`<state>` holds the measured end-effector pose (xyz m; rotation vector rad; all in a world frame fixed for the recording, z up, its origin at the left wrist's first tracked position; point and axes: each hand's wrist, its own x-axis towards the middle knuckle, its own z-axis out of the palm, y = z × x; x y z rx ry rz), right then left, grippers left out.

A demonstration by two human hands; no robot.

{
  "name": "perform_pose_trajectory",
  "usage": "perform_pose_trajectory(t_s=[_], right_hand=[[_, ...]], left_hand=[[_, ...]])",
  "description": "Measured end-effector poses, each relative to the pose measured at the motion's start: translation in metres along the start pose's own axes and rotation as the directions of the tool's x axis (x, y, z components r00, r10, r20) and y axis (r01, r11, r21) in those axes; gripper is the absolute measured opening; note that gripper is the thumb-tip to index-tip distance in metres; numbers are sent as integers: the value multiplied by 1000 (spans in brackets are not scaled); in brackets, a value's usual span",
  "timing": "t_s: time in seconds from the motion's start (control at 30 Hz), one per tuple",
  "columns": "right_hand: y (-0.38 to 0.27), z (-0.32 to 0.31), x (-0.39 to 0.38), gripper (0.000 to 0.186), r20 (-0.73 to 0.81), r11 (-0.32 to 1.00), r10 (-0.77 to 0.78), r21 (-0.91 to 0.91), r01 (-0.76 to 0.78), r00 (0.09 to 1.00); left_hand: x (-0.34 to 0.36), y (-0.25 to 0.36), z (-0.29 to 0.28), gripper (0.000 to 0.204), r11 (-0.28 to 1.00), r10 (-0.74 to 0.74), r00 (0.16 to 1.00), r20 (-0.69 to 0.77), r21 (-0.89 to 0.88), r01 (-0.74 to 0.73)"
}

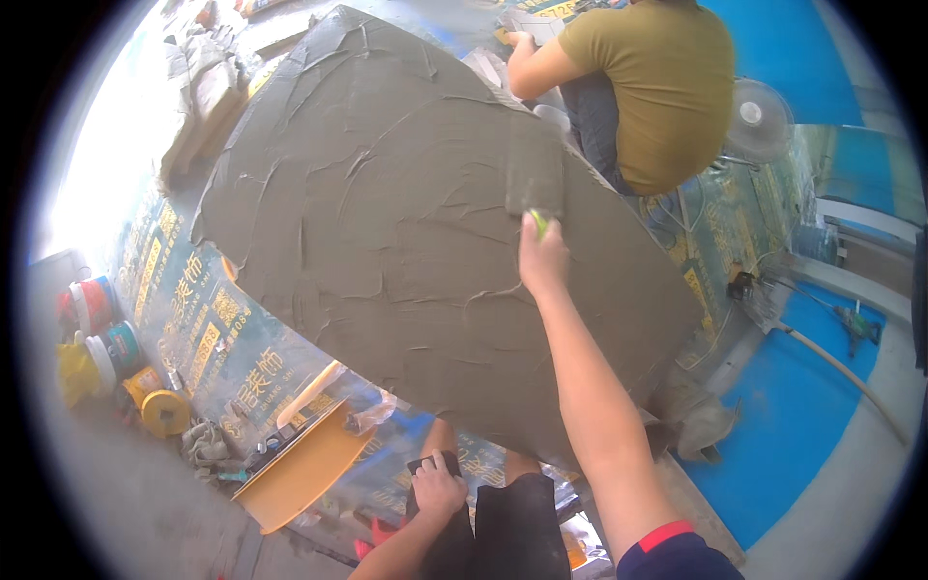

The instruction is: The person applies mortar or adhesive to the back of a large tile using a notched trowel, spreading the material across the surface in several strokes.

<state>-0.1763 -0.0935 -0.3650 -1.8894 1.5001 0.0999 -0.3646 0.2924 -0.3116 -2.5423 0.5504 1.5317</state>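
Note:
A large slab (416, 203) coated in wet grey mortar fills the middle, its surface marked with curved ridges. My right hand (544, 253) is closed round the yellow-green handle of a plastering trowel (535, 172). The trowel's flat rectangular blade, smeared with mortar, lies against the slab's right-hand upper part. Below the slab's near edge, my left hand (441, 488) rests on my leg over the dark shorts, fingers stretched out. I see no tool in it.
A co-worker (667, 92) crouches beyond the slab, near a fan (759, 116). Buckets (92, 304) and yellow tape rolls (164, 411) stand at left. An orange-yellow board (295, 474) lies near my legs. Rubble bags (203, 97), a mixing drill (855, 324) and a long pole (841, 367) lie around.

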Motion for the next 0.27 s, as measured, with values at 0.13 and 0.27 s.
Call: perform_pose_trajectory(t_s=[0.13,0.27], right_hand=[[105,-29,-11,62,-71,955,229,209,-210,971],[116,-42,-44,62,87,726,444,548,-415,892]], left_hand=[[4,13,-1,78,999,38,999,23,-6,-38],[3,12,-13,78,1000,17,998,66,14,-18]])
